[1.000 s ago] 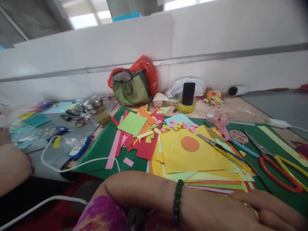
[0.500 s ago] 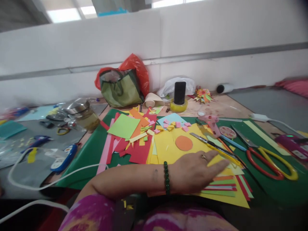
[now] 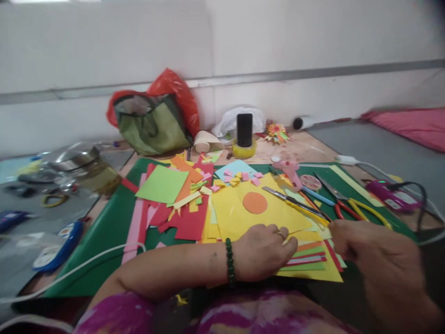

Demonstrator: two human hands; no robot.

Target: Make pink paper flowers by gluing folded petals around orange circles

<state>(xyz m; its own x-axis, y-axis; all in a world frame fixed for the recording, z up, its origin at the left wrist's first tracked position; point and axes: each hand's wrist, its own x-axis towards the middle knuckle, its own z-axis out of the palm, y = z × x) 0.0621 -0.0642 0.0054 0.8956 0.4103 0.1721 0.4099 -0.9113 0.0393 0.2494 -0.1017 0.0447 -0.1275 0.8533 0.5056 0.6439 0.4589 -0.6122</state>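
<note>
My left hand (image 3: 266,253), with a green bead bracelet, rests with curled fingers at the near edge of the yellow paper (image 3: 227,213). Paper strips (image 3: 308,260) in several colours lie right by its fingertips. My right hand (image 3: 385,266) is blurred, its fingers closed near the handle end of a yellow craft knife (image 3: 301,208). Whatever either hand holds, if anything, is hidden. An orange paper circle (image 3: 255,202) lies on the yellow paper. Scissors (image 3: 335,195) with red and yellow handles lie beyond my right hand, close to a pink glue gun (image 3: 290,172).
Green mat (image 3: 100,246) bears a light green sheet (image 3: 162,183) and red scraps (image 3: 191,222). A phone (image 3: 244,130) stands in a tape roll (image 3: 244,149). At left are a jar (image 3: 90,171), a blue tool (image 3: 64,243) and a white cable (image 3: 90,264); behind stands a green bag (image 3: 153,125).
My right hand has come into view at the right, over the mat's edge. My left hand's fingers were stretched and have curled, drawing back from the knife. The view has shifted to the right.
</note>
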